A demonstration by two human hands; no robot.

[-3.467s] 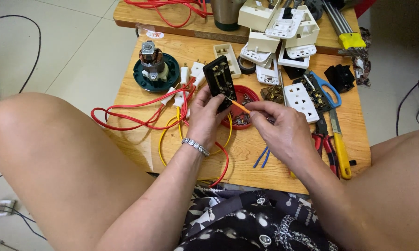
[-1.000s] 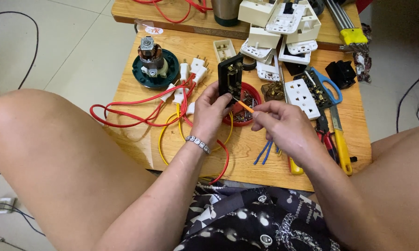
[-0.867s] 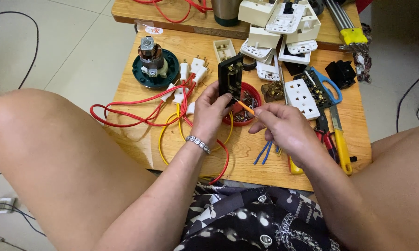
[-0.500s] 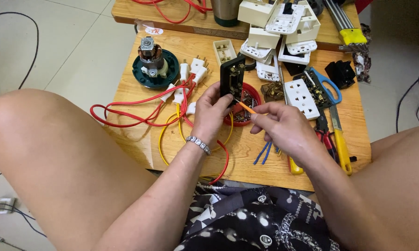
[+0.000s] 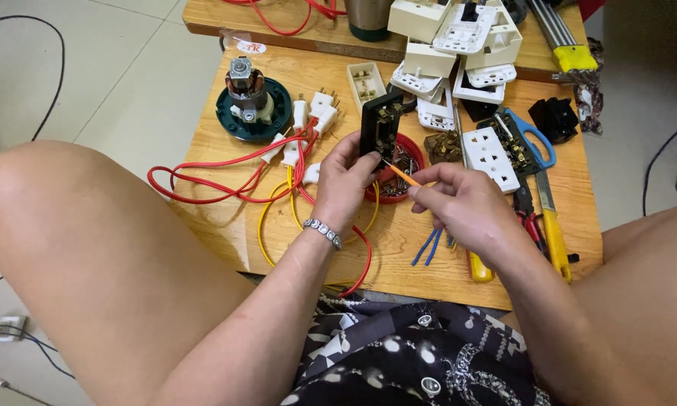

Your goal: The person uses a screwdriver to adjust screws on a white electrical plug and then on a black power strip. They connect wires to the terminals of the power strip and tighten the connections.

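Low wooden table (image 5: pixel 504 256), tiled floor around it. Left hand (image 5: pixel 346 184) is gripping a black socket module (image 5: pixel 381 129) upright over a red dish (image 5: pixel 407 174) of screws, while the right hand (image 5: pixel 462 207) pinches an orange wire (image 5: pixel 403 174) with its tip at the module's terminals. My guess: a slip drops the wire among those screws. Red cable (image 5: pixel 210 173) loops, white socket plates (image 5: pixel 489 154) and pliers (image 5: pixel 530 214) crowd close by.

Support: low wooden table (image 5: pixel 225 233).
Laid on it: red wire (image 5: pixel 203 162) at nine o'clock; white sockets (image 5: pixel 458 53) at one o'clock.
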